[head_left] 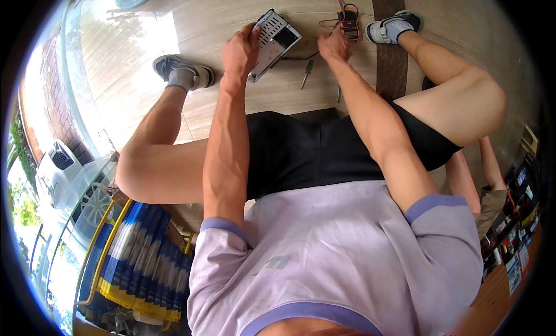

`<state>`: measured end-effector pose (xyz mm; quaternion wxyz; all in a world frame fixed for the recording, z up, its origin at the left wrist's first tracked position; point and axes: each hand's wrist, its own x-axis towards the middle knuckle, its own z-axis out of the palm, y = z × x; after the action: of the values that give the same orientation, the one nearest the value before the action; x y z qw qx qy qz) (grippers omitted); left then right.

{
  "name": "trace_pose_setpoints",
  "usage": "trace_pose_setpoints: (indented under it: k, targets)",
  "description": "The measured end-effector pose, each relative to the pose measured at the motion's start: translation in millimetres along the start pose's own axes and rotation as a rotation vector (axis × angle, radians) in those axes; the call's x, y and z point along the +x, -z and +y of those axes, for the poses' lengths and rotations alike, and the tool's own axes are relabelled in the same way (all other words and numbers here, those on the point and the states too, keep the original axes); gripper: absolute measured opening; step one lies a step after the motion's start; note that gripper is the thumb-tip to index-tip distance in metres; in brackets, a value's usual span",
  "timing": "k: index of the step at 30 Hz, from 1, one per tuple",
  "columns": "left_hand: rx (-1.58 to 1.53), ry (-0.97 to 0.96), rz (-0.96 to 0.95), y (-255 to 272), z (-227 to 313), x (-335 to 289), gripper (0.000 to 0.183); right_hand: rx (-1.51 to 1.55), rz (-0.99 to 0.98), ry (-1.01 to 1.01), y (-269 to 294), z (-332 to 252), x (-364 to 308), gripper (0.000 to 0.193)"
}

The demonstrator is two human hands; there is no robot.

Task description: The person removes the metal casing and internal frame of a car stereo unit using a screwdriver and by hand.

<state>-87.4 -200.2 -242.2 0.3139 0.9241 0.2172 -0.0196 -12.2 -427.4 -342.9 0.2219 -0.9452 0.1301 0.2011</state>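
Note:
On the floor in front of me lies a slotted silver metal-cased electronic unit point(267, 53), tilted at an angle. My left hand point(239, 53) is closed over its left edge, the fingertips partly hidden. A thin dark cable point(298, 58) runs from the unit's right side toward my right hand point(334, 47). The fingers of that hand are pinched together; what they hold is too small to make out. Just beyond them is an orange-and-black multimeter point(350, 24) with a red test lead point(340, 2). A screwdriver point(308, 71) with a greenish handle lies between my hands, nearer me.
My shoes stand either side, the left point(184, 73) and the right point(394, 28). A dark strip point(391, 64) crosses the tiled floor. At lower left is a yellow rack point(110, 243) of blue packages. Another person's legs point(466, 174) are at right, beside crowded shelves point(515, 220).

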Motion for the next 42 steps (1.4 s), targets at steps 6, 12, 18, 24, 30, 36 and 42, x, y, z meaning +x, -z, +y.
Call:
trace_pose_setpoints:
  k: [6, 12, 18, 24, 30, 36, 42]
  targets:
    - [0.008, 0.016, -0.052, 6, -2, -1, 0.041, 0.838, -0.425, -0.229, 34, -97, -78, 0.092]
    - [0.049, 0.023, -0.086, 3, 19, -25, 0.044, 1.187, -0.762, -0.355, 17, -61, -80, 0.098]
    - [0.246, -0.014, -0.025, -26, 38, -62, 0.044, 1.352, -1.049, -0.360, 15, -44, -83, 0.104]
    - [0.346, -0.166, 0.153, -46, 18, -73, 0.047, 1.299, -1.171, -0.330, -11, -59, -56, 0.102]
    - [0.257, -0.123, 0.222, -33, 9, -64, 0.045, 0.916, -0.869, -0.209, -22, -107, -32, 0.100]
    - [0.044, -0.107, 0.147, -24, -16, -58, 0.052, 0.226, -0.547, 0.186, -40, -161, 21, 0.086]
    - [-0.342, 0.607, 0.441, -45, -84, -54, 0.081, 0.126, -0.669, 0.366, -64, -186, 48, 0.076]
